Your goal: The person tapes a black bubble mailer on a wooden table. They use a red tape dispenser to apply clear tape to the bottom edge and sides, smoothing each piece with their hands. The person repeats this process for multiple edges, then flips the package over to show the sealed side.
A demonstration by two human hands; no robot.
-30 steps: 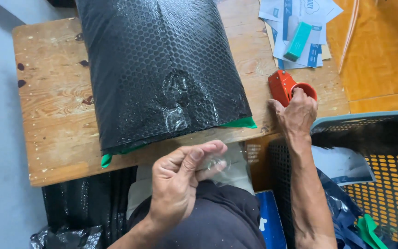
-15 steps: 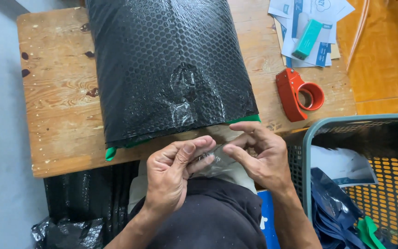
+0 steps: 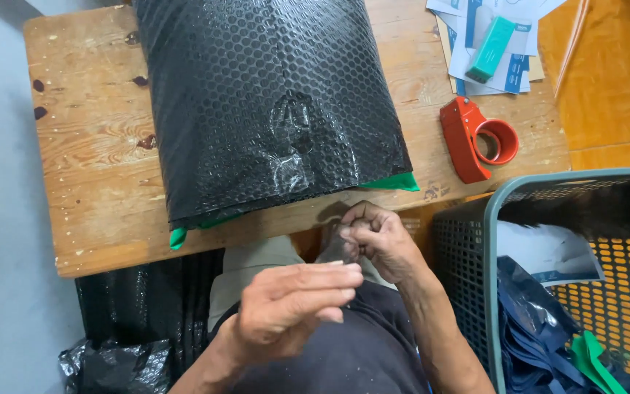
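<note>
Seen from above: 2 bare hands close together over the lap, just below the near edge of a worn wooden table [image 3: 89, 182]. Right hand [image 3: 380, 241] curled shut, fingers pinched on a small piece of clear tape [image 3: 338, 252] that shows as a greyish glossy scrap between the fingertips. Left hand [image 3: 293, 306] lower and nearer the camera, fingers held flat and together, tips reaching toward the same scrap; cannot tell whether touching or gripping it, since the fingers cover the contact. Tape scrap thus off the table, held in the air just in front of the table's edge, between the 2 hands. On the table, directly above the hands, a large parcel wrapped in black bubble wrap [image 3: 271, 102], with green material [image 3: 395, 182] peeking out at its near corners and clear tape patches shining on its top. To the right of the parcel, well apart from the right hand, a red tape dispenser [image 3: 475, 138] lying on the wood. Farther back, a pile of white and blue papers [image 3: 490, 36] with a teal block resting on top. At the right, beside the right forearm, a grey-green plastic basket [image 3: 497, 219] holding dark bags.
</note>
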